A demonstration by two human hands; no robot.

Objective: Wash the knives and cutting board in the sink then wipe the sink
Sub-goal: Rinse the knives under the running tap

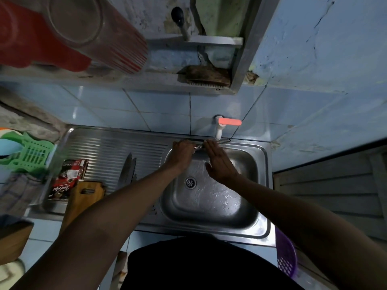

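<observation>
Holding: left hand grips one knife under the tap, over the sink.
Right hand: flat, fingers straight, touching the blade.
Drainboard: about two knives.
Cutting board: one, beside them.

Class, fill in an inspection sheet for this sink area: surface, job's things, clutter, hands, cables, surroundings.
Surface: steel sink, basin wet; ribbed drainboard on its left.
Job's things: knife held under the tap; more knives on the drainboard; cutting board leaning at the drainboard's front.
Clutter: red packet, green basket.
Hands: left hand grips the knife; right hand flat, fingers straight on the blade.
Cables: nothing seen.
Surroundings: blue tiled wall, purple basket.
</observation>
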